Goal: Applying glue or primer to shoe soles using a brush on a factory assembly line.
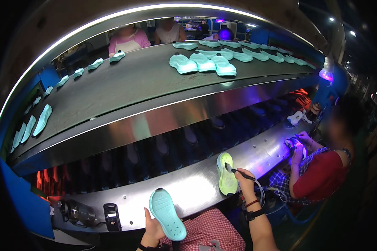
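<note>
My left hand (154,228) is closed on a turquoise shoe sole (166,211), held up near the ledge's front edge with its hollow inner side showing. In my right hand (246,183) is a black-handled brush (243,174), and a pale tube runs down near that wrist. The dark brush tip meets the upper half of a yellow-green shoe sole (227,180), or hovers just over it; I cannot tell which. That sole rests on the shiny metal ledge (184,178), right of the turquoise one.
Beyond the ledge runs a dark conveyor belt (125,83) carrying several turquoise soles (203,62). A phone-like black device (112,217) and a metal bottle (81,212) stand at left. To the right, a co-worker in red (322,180) handles a shoe under purple light. Two people sit across the belt.
</note>
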### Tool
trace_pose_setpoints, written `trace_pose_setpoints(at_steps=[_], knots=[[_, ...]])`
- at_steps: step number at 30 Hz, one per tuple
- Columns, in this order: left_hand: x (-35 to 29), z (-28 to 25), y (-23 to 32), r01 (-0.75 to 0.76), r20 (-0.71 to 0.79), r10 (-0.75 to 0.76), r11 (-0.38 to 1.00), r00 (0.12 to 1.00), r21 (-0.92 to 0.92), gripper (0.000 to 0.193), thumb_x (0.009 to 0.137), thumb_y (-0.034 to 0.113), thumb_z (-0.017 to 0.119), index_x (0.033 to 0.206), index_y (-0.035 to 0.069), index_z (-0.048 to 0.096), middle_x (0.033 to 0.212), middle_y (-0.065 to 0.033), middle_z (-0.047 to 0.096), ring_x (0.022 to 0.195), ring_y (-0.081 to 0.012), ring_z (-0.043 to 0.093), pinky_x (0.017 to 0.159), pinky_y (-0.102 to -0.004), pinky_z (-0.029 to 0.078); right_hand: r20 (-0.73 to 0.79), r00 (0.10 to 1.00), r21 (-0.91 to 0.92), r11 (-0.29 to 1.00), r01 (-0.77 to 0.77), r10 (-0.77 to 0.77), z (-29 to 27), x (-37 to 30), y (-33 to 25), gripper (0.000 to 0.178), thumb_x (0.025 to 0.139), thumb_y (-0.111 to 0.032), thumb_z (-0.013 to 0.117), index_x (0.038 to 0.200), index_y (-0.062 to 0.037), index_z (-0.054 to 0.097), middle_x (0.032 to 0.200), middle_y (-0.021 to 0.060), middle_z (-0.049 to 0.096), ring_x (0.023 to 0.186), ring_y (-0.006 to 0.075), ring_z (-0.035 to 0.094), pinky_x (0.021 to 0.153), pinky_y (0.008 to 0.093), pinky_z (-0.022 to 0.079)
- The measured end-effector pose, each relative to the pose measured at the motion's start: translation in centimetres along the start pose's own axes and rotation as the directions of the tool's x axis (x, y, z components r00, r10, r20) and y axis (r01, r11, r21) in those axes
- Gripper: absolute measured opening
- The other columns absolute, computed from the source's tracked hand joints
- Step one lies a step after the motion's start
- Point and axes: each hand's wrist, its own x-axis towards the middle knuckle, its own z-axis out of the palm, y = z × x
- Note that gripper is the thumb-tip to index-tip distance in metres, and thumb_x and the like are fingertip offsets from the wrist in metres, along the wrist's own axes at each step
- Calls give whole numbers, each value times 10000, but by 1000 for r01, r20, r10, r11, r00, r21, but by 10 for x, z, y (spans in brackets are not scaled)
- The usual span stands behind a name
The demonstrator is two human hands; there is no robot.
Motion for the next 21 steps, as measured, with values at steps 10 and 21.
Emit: trace_pose_setpoints(at_steps=[10,21], knots=[[41,16,-19,36,68,-35,999,997,-11,799,810,671,109,1235,73,426,1082,-174,543,963,-337,535,854,-474,423,486,861,730,472,-494,151,27,-89,-26,220,822,23,492,1035,46,543,976,197,591,814,242,606,745,300,506],[37,17,-34,-2,-49,4,999,999,41,702,820,606,224,1228,69,419,1167,-165,486,1043,-331,482,898,-471,384,774,617,415,620,-665,144,55,-136,-42,228,773,88,559,1001,80,550,959,197,603,836,221,614,777,310,507]])
